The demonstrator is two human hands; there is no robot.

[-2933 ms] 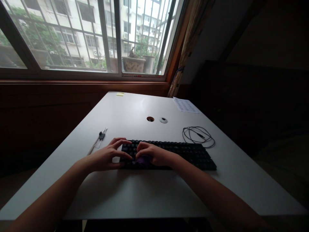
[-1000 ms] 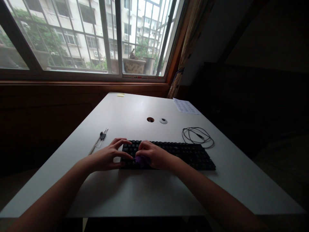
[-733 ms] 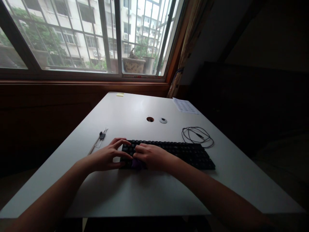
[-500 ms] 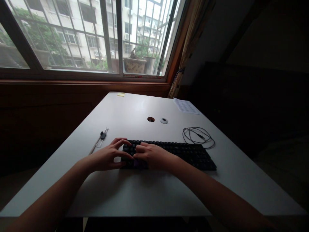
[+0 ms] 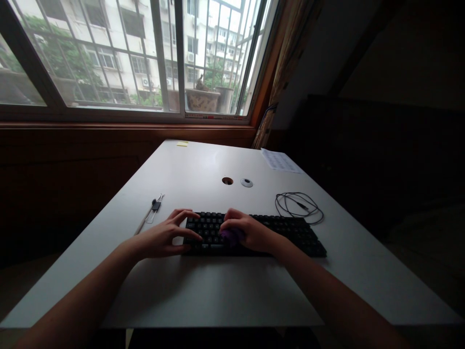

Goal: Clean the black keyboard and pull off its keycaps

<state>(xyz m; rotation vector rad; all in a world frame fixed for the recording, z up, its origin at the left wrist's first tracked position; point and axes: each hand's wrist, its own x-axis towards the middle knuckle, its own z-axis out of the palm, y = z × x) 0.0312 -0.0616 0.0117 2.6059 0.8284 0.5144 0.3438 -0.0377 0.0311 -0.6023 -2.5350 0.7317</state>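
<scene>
Bare right hand (image 5: 249,230): shifted farther right along the keys since half a second ago; fingers curled, pinching a bunched, soft-looking purple wad (image 5: 231,237), now more exposed.
Purple wad: beneath the curled fingers, apparently against the keys left of centre; cloth or putty, cannot tell; judged light, pliable, hard to damage; best gripped by the gathered bulk, several fingers plus thumb.
Long black rectangular keyboard (image 5: 294,232): flat on the smooth white tabletop (image 5: 218,291), place about unchanged; left-end keys newly uncovered between the hands.
Keyboard handling: judged stiff, fairly light, likely to slide if pushed; keycaps probably weaker than the casing; best held at the end edges.
Bare left hand (image 5: 165,237): spread over the keyboard's left end, fingertips on keys, thumb near the front corner; place about unchanged.
Coiled thin black cable (image 5: 302,206): behind the keyboard's right part, undisturbed.
Black binder clip (image 5: 156,206): beyond the left hand, beside a slim pale stick (image 5: 144,220); same spot.
</scene>
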